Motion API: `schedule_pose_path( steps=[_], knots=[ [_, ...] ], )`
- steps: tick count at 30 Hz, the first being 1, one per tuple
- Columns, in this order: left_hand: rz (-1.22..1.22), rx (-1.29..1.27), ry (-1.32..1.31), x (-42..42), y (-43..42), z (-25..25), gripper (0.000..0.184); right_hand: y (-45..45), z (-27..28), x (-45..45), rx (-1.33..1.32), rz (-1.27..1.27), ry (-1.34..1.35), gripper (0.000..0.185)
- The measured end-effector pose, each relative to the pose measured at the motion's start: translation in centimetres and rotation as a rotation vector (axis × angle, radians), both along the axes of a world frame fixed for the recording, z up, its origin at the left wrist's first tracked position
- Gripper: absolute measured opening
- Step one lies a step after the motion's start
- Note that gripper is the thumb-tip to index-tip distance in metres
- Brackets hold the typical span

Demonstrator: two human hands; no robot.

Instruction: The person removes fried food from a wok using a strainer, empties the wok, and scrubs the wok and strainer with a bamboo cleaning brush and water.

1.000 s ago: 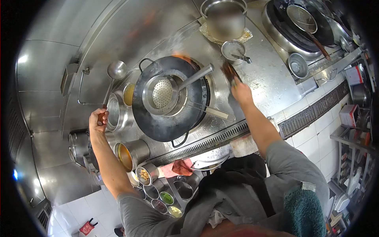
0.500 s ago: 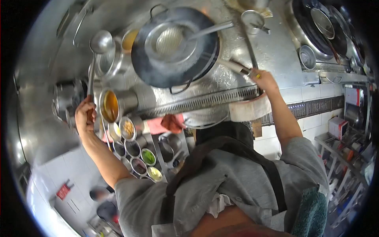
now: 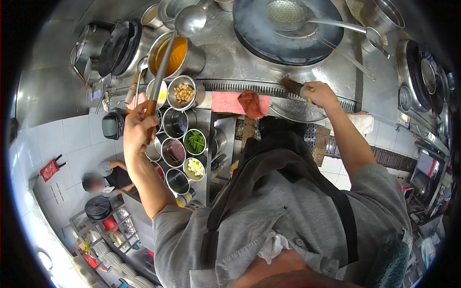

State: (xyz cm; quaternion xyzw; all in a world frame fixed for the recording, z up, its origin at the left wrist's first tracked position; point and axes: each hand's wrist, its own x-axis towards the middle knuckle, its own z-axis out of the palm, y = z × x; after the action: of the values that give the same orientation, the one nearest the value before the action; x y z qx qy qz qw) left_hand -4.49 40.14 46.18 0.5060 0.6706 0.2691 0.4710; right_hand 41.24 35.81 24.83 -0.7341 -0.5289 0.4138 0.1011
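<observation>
My left hand (image 3: 140,128) is closed around the wooden handle of a metal ladle (image 3: 190,21). The ladle's bowl hangs up and to the right, near a pot of orange liquid (image 3: 175,56). My right hand (image 3: 321,95) grips a brush (image 3: 292,86) with dark brown bristles, which point left above the slotted drain at the stove's front edge. Beyond it, a steaming black wok (image 3: 249,42) sits on the stove with a perforated strainer (image 3: 287,13) in it. The strainer's long handle reaches right, and a second thin handle (image 3: 353,63) extends over the wok's rim.
Bowls of nuts (image 3: 184,93), green vegetables (image 3: 196,140) and pale chopped pieces (image 3: 195,167) stand below my left hand. A dark red cloth (image 3: 251,103) lies on a pink towel (image 3: 225,102) at the stove edge. Another person (image 3: 115,178) is at the lower left.
The view has shifted, so the wok appears farther up and right. My right hand has drawn the brush back from the wok's side to the front edge. The ladle stays in my left hand.
</observation>
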Motion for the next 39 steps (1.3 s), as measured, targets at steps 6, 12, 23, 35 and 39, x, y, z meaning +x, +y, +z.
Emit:
schedule_pose_path(
  steps=[6, 12, 23, 35, 39],
  knots=[
    [0.019, -0.052, -0.116, -2.0, -2.8, -1.5, 0.055, 8.1, -1.2, -9.9, 0.346, 0.289, -0.065, 0.045],
    [0.05, -0.08, -0.146, -2.0, -3.1, -2.3, 0.053, 15.2, -5.6, -20.2, 0.229, 0.315, -0.127, 0.039],
    [0.058, -0.078, -0.11, -1.9, -2.0, -2.8, 0.057, 15.7, -3.2, -26.1, 0.35, 0.538, -0.027, 0.024],
    [-0.02, -0.059, -0.053, -3.1, -2.7, -3.8, 0.06, 4.2, -2.9, -4.1, 0.408, 0.858, -0.298, 0.046],
    [-0.036, -0.046, -0.062, -3.0, -4.5, -2.0, 0.057, -5.2, 1.2, 7.2, -0.141, 0.425, -0.559, 0.053]
  ],
)
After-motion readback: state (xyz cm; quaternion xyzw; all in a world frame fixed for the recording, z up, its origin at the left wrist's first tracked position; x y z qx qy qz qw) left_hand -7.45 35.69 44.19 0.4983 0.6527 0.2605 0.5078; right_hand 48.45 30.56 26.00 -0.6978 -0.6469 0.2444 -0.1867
